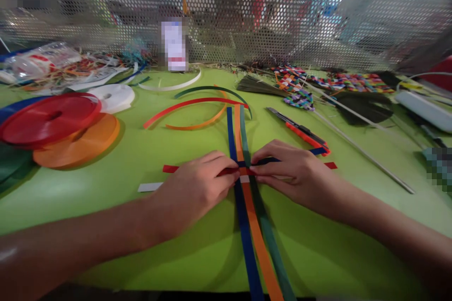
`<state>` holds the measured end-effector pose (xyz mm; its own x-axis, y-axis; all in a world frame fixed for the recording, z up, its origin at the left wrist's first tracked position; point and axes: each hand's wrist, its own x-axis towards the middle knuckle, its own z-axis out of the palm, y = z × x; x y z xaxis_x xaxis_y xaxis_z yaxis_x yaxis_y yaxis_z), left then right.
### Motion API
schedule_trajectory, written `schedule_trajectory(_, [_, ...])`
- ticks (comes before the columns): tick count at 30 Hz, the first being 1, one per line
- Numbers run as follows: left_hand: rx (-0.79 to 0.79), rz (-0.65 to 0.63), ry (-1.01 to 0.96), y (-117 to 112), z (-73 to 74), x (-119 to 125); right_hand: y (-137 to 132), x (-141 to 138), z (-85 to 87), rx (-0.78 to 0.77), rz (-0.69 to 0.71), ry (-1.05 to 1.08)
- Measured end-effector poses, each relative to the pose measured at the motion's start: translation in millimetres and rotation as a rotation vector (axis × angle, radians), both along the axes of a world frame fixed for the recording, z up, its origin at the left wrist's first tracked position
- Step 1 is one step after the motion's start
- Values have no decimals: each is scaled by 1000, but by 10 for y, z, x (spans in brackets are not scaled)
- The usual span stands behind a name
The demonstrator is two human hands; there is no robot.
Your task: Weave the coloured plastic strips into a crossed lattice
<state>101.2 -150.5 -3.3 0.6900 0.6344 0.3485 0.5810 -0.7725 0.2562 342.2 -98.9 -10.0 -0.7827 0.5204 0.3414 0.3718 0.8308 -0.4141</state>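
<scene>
Three long plastic strips, a blue one (246, 230), an orange one (256, 221) and a green one (270, 230), run side by side away from me. Short cross strips are interlaced with them: a white strip (150, 187), a red strip (171, 169) and a dark blue strip (318, 151). My left hand (201, 183) pinches the crossing at its left edge, fingertips on the red strip. At the right edge, my right hand (296, 169) grips the crossing, with the dark blue strip between its fingers. Both hands partly hide the cross strips.
Strip rolls, red (52, 120), orange (81, 143) and white (112, 98), lie at left. Beyond the crossing are loose curved strips (197, 103). An orange box cutter (300, 131) and a thin rod (367, 153) lie at right. A perforated metal screen (226, 19) stands behind.
</scene>
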Motion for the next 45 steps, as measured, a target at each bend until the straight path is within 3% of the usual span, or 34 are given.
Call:
schedule_trajectory(20, [24,6,-16,24,-48,-10,-41,-22,54,-17,-36,4])
schedule_trajectory(37, [34,-27,-110,42,-78,-5,-15,-16,-4,-53,-4,45])
schedule_trajectory(45, [-59,26,-143,32,-126,-22,28,2,-90,-75,1,91])
